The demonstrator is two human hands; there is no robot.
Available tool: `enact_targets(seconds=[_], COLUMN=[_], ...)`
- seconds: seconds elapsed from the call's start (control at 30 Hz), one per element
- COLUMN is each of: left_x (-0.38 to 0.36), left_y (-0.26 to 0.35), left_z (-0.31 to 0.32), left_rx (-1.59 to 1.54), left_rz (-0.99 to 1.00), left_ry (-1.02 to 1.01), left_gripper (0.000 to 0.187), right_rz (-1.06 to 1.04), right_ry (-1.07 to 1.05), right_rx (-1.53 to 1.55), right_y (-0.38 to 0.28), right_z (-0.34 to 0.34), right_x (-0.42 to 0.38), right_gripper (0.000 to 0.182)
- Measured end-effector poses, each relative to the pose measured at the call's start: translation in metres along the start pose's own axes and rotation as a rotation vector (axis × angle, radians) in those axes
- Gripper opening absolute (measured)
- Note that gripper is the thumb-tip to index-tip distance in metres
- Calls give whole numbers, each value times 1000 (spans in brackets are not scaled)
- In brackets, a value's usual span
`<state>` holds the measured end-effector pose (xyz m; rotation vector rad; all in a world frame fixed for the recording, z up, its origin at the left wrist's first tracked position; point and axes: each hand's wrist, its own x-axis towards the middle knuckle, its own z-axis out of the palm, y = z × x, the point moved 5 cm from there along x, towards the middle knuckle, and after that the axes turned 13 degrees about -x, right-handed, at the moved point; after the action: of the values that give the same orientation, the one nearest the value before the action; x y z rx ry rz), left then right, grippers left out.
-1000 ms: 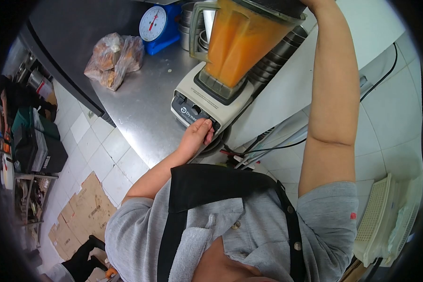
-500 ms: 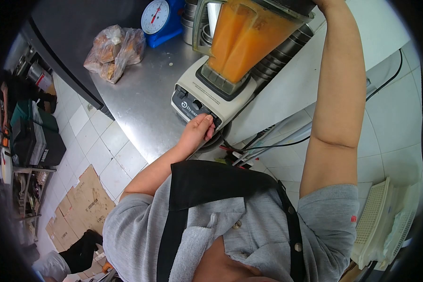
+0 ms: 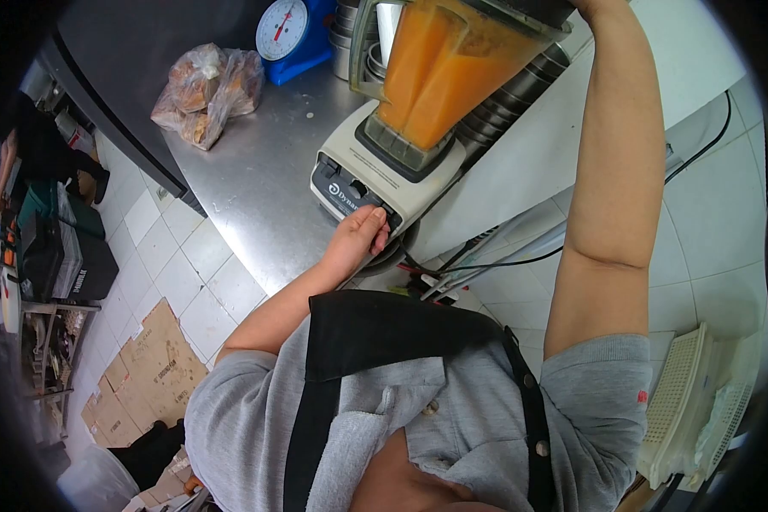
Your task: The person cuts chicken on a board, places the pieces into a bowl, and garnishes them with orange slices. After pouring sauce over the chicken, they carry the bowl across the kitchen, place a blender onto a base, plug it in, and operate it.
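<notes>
A blender with a cream base (image 3: 401,162) stands on the steel table, its clear jug (image 3: 369,51) filled with thick orange liquid (image 3: 439,64). My left hand (image 3: 360,237) is closed at the right end of the black control panel (image 3: 343,189), thumb and forefinger pinched on a switch that they mostly hide. My right arm reaches up to the top of the jug. There my right hand (image 3: 590,7) is at the dark lid (image 3: 533,8), cut off by the frame's upper edge, so its fingers do not show.
On the steel table (image 3: 239,205) are a plastic bag of brownish food (image 3: 205,98), a blue dial scale (image 3: 292,38) and metal containers (image 3: 520,94). A black cable (image 3: 495,264) hangs at the right. Cardboard (image 3: 158,363) lies on the tiles, with other people's legs (image 3: 149,452) nearby.
The surface pattern of the orange liquid has shifted in the jug. Both my hands stay where they were. At the left, other people's legs have moved slightly.
</notes>
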<state>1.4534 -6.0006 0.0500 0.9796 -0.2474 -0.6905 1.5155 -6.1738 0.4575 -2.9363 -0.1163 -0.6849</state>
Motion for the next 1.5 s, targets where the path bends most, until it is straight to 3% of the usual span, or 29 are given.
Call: enact_targets(seconds=[0.7,1.5], left_x=[0,0], left_y=[-1,-1], left_z=[-1,-2], left_rx=[4,-22], left_rz=[-6,-9], left_ry=[6,-4], left_gripper=[31,30], right_rz=[-123,16], right_ry=[29,0], right_rx=[-79,-4], right_y=[6,-9], right_z=[2,-4], right_x=[8,-10], right_gripper=[48,49])
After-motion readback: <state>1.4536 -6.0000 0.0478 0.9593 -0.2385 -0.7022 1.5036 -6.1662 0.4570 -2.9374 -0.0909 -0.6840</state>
